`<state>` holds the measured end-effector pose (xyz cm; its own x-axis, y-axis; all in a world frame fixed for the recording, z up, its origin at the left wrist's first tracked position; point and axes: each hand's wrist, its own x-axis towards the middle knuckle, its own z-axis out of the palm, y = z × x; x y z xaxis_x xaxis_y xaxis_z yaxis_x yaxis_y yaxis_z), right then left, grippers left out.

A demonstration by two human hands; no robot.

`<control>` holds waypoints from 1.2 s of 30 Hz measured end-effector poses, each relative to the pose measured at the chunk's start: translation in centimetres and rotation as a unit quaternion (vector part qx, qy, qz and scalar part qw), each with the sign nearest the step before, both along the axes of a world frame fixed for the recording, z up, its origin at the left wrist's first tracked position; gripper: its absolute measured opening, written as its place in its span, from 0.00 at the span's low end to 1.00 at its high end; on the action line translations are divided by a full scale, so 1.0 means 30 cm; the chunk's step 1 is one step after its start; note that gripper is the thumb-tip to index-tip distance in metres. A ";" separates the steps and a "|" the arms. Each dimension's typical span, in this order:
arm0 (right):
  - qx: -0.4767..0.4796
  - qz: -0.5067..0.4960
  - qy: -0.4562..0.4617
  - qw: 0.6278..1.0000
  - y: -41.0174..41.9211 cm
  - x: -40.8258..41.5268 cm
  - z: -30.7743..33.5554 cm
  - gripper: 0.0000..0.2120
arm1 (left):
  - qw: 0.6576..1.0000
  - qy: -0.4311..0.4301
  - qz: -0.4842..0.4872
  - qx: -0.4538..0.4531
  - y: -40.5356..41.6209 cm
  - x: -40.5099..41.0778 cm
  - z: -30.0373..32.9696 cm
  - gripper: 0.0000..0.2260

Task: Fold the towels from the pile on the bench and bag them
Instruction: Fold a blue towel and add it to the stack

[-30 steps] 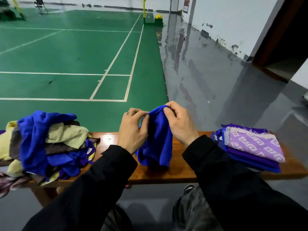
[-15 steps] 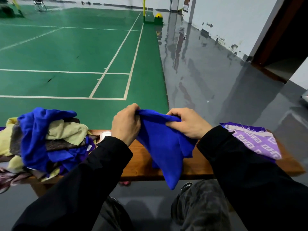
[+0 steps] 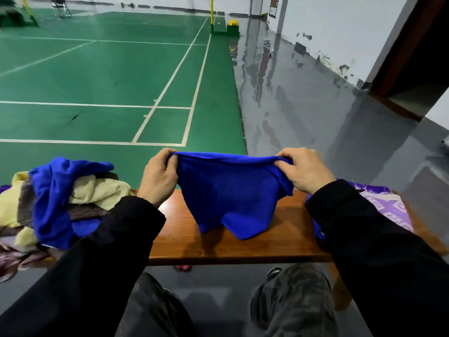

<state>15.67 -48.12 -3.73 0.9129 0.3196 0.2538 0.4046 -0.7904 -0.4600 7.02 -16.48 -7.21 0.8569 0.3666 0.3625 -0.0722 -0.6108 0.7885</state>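
Bare wood on the bench point(image 3: 286, 242) between the heap and the stack, partly taken up by the hanging blue towel point(image 3: 228, 198), its lower corners touching the wood. Blocked to the left by a loose pile of towels point(image 3: 60, 195); blocked to the right by a folded stack point(image 3: 391, 210), half hidden under a sleeve. Open room above and beyond the bench.
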 end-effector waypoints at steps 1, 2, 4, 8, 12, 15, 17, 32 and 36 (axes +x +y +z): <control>-0.007 -0.012 -0.014 1.000 -0.004 0.001 -0.002 0.07 | 1.000 -0.003 0.006 -0.009 0.007 0.006 -0.003 0.09; 0.000 -0.026 -0.026 0.999 -0.009 0.001 -0.003 0.07 | 1.000 -0.004 0.017 -0.005 0.012 0.009 -0.005 0.09; 0.031 -0.050 -0.023 0.998 -0.018 0.004 -0.009 0.04 | 0.998 -0.001 0.045 0.044 0.024 0.001 -0.013 0.09; 0.051 -0.078 0.023 0.995 -0.020 0.025 -0.044 0.06 | 0.993 0.022 0.066 0.093 0.046 -0.011 -0.034 0.12; 0.233 -0.115 0.026 0.965 0.004 0.098 -0.017 0.08 | 0.999 -0.024 0.017 -0.029 0.041 0.067 0.025 0.09; 0.359 -0.123 -0.012 0.925 0.018 0.125 0.059 0.09 | 0.995 -0.102 0.012 0.000 0.043 0.102 0.124 0.09; 0.413 -0.104 -0.034 0.904 0.016 0.094 0.110 0.12 | 0.986 -0.164 0.009 -0.012 0.031 0.083 0.185 0.08; 0.320 -0.090 0.279 0.901 -0.147 -0.372 -0.530 0.17 | 0.996 0.075 -0.055 -0.002 -0.054 -0.534 -0.532 0.04; 0.348 -0.114 0.323 0.873 -0.118 -0.338 -0.566 0.14 | 0.992 0.122 -0.031 -0.013 -0.059 -0.523 -0.584 0.04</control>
